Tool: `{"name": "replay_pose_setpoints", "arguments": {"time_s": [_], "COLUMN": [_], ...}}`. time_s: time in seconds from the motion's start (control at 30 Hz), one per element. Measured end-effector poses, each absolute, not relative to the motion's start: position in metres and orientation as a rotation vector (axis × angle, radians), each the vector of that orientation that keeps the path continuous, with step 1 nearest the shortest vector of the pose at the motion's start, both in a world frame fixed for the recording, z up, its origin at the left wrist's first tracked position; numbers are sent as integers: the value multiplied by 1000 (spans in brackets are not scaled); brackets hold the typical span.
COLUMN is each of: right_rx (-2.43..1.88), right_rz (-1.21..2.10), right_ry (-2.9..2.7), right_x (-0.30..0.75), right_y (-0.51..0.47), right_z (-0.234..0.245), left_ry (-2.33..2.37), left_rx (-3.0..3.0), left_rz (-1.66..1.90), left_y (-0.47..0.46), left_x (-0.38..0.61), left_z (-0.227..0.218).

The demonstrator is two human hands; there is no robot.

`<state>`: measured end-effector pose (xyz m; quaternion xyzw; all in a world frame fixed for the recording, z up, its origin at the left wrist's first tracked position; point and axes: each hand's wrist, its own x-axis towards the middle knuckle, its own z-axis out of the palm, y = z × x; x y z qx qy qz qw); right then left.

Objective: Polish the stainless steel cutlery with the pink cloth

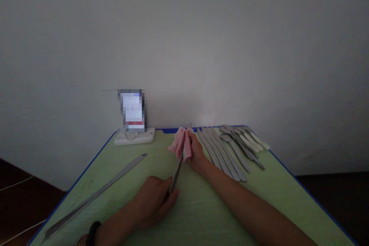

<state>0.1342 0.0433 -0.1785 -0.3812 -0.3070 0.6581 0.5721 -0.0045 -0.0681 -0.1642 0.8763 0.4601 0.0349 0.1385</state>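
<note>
My left hand [157, 196] is closed round the near end of a metal table knife [177, 173], which points away from me above the table. The knife's far end disappears into a folded pink cloth [180, 144]. My right hand [197, 153] grips that cloth, wrapping it about the metal. On the left of the table lies another long metal knife [98, 194], set diagonally and apart from both hands. Just right of my right hand, several knives [220, 153] rest side by side.
Metal spoons [227, 138] lie at the back right, beside several white-handled utensils [253, 142]. At the back left a lit phone [133, 111] with a blurred screen stands on a white power strip or base [135, 137]. The green table [196, 211] has a blue edge and meets a wall [184, 46].
</note>
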Motion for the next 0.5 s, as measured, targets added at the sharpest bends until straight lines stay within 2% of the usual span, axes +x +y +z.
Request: {"name": "replay_pose_setpoints", "arguments": {"time_s": [0.3, 0.5], "right_rx": [-896, -898], "right_rz": [1452, 1450], "right_ry": [-1085, -1162], "right_x": [135, 135], "right_y": [34, 30], "right_z": [-179, -178], "left_ry": [1317, 1388], "left_rx": [2079, 2079], "left_rz": [493, 465], "left_y": [-63, -62], "left_x": [-9, -6], "left_z": [-155, -161]}}
